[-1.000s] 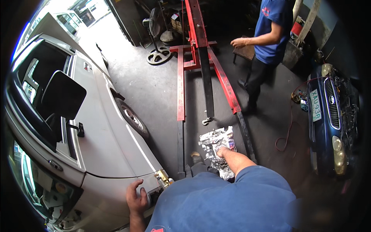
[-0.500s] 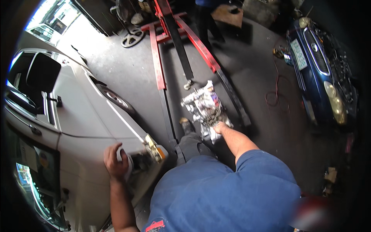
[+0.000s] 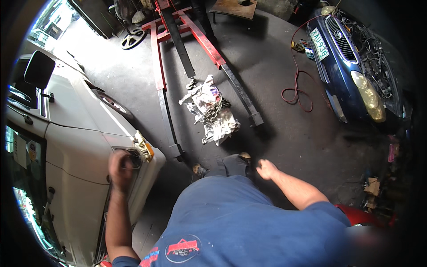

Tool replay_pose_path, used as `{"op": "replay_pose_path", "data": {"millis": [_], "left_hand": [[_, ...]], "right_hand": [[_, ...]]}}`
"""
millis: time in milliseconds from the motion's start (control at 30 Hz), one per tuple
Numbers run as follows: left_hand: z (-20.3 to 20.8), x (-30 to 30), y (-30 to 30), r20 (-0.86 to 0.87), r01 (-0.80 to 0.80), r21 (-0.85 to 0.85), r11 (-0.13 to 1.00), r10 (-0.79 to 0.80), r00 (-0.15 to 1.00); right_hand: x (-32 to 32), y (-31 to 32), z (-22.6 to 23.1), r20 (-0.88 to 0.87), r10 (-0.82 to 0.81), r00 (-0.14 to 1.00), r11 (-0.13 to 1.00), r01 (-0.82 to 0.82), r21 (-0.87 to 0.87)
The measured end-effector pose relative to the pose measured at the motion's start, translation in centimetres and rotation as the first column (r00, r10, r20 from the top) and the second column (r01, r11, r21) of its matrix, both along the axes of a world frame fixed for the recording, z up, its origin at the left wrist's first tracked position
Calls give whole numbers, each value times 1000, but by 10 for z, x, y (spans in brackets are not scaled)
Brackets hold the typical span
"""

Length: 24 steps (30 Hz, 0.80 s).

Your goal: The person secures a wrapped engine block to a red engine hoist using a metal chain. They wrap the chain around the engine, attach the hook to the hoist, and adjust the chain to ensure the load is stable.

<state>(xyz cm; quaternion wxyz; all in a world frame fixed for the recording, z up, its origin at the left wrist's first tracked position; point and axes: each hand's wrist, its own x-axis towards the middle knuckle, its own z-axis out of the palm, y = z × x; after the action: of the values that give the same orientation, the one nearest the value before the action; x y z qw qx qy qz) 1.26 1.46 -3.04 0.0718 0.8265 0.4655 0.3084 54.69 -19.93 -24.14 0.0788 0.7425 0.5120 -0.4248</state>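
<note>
My left hand (image 3: 121, 171) is raised in front of the headlight corner of the pale van (image 3: 84, 133). Motion smears its fingers, and I cannot tell whether it touches the van. Out to the right, my right hand (image 3: 268, 169) hangs over the dark floor with its fingers curled in, and nothing shows in it. Beyond my feet lies a silvery cast metal assembly (image 3: 221, 127), apart from both hands. A dark chain (image 3: 215, 110) is bunched on top of it. At its far end a hook (image 3: 191, 84) sits below the boom of a red engine hoist (image 3: 209, 49).
The hoist's two legs (image 3: 242, 95) spread either side of the metal assembly. At right stands a dark blue car front (image 3: 340, 71) with its engine bay exposed. A red hose (image 3: 297, 91) loops across the floor. A low table (image 3: 233, 9) and another person's dark-trousered leg (image 3: 202, 20) are at the back.
My right hand has come off the metal assembly and drawn back toward my body. My left hand has moved slightly down and left. I have stepped back, so the assembly sits farther from me.
</note>
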Motion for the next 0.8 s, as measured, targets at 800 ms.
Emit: {"op": "replay_pose_path", "data": {"millis": [800], "left_hand": [[-150,349,-105,267,241,-963,-120,-543,796]], "right_hand": [[180,-114,57,-707,-74,703,995,104,0]]}}
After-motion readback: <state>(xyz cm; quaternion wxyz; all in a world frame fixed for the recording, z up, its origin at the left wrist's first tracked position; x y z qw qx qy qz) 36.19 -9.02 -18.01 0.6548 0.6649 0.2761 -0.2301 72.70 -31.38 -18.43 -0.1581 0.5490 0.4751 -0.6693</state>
